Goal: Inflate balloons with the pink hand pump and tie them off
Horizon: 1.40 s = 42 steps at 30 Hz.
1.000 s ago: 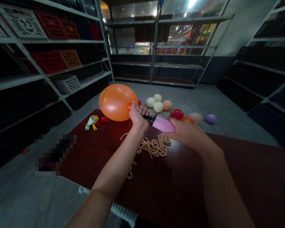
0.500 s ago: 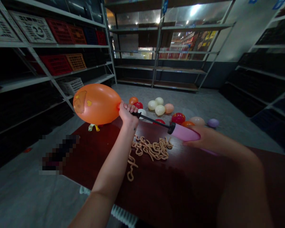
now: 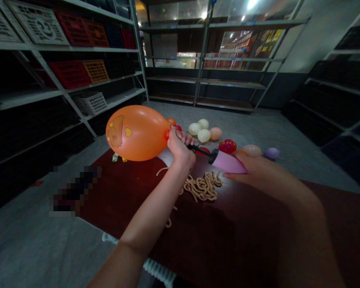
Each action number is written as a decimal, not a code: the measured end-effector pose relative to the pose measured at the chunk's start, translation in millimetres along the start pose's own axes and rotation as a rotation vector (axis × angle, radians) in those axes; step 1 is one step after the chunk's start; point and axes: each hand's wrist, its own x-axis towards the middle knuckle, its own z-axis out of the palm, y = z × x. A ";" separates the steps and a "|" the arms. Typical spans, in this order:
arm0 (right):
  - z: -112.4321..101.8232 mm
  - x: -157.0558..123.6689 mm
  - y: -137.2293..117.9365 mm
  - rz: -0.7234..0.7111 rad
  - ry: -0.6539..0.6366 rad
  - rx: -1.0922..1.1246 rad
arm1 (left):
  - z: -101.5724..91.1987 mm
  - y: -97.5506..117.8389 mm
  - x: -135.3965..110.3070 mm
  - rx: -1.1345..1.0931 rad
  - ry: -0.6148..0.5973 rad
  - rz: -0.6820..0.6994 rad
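Observation:
A large inflated orange balloon (image 3: 138, 133) with a printed bear and heart points to the left. My left hand (image 3: 180, 142) is closed around its neck and the black end of a hand balloon pump (image 3: 228, 162). Wrapped about the pump's pink barrel is my right hand (image 3: 252, 168); its far fingers are hidden. Between the hands a short length of the black rod shows. Below them, a heap of tan, string-like twisted strands (image 3: 202, 188) lies on the dark red-brown table (image 3: 117, 200), partly covered by my left forearm.
Several inflated balloons lie on the floor beyond the table, among them a cream one (image 3: 204, 135), a red one (image 3: 227, 146) and a purple one (image 3: 272, 153). Metal shelving (image 3: 201, 80) stands behind, and crates (image 3: 69, 74) fill shelves at the left.
My left hand has moved right with the balloon, toward my right hand. Less of the pump's black rod shows between them. The view has shifted slightly.

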 end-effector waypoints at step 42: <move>1.3 9.1 -0.3 0.068 0.100 -0.103 | -0.5 15.7 12.9 0.004 -0.040 0.135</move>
